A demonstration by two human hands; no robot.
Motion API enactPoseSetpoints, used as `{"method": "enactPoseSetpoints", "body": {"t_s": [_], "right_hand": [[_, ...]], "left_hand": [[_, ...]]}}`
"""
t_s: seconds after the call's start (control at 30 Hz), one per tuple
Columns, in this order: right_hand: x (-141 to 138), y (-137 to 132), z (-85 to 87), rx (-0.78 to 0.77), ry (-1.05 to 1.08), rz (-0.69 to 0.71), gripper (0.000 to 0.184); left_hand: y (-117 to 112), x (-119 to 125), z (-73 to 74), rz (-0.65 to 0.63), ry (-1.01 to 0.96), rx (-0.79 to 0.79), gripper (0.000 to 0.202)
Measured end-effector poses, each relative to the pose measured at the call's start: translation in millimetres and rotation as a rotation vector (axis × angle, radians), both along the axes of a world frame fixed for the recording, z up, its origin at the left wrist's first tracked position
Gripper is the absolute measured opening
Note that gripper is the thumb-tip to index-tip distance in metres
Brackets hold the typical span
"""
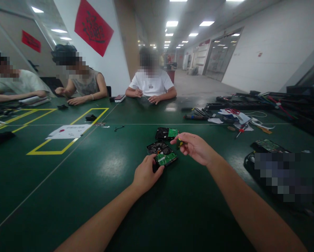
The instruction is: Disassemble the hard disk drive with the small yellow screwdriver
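Observation:
A black hard drive (162, 153) with a green circuit board lies on the green table (99, 182) in front of me. My left hand (146, 174) grips its near corner, fingers curled on the edge. My right hand (194, 147) hovers just right of the drive, fingers pinched on a small yellow-green tool or part I cannot make out. A second hard drive (166, 133) with a green board lies just beyond the first, untouched.
Three people sit at the table's far side. Yellow tape lines (67, 143) and a white sheet (69, 131) lie to the left. Tools, cables and papers (232, 117) lie at the right, with another circuit board (268, 145) and black trays (290, 101) further right.

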State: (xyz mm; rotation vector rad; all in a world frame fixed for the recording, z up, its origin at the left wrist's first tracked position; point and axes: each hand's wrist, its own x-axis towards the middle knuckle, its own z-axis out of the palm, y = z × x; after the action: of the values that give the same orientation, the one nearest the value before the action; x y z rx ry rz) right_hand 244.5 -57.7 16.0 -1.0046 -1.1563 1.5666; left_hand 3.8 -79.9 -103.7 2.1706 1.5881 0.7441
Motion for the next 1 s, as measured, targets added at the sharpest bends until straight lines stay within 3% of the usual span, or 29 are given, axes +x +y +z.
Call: {"method": "enactPoseSetpoints", "body": {"t_s": [0.13,0.23,0.4,0.57,0.7,1.0], "right_hand": [[0,0,-0.7,-0.057,0.136,0.027,0.027],[1,-2,1.2,-0.025,0.115,0.041,0.031],[4,0,-0.5,0.133,-0.087,-0.106,0.029],[0,5,-5.8,0.174,-0.119,-0.222,0.027],[-2,6,-4.1,0.191,-0.146,-0.185,0.018],[9,9,-2.8,0.12,-0.148,-0.138,0.023]], "left_hand": [[0,0,-1.3,-0.001,0.009,0.003,0.054],[2,-1,-4.1,-0.005,0.007,-0.007,0.056],[8,-4,-5.9,-0.027,-0.039,-0.055,0.061],[10,-5,-1.9,-0.037,-0.063,-0.107,0.065],[9,-5,0.2,-0.025,-0.05,-0.116,0.064],[6,3,3.1,0.005,0.027,-0.108,0.063]]}}
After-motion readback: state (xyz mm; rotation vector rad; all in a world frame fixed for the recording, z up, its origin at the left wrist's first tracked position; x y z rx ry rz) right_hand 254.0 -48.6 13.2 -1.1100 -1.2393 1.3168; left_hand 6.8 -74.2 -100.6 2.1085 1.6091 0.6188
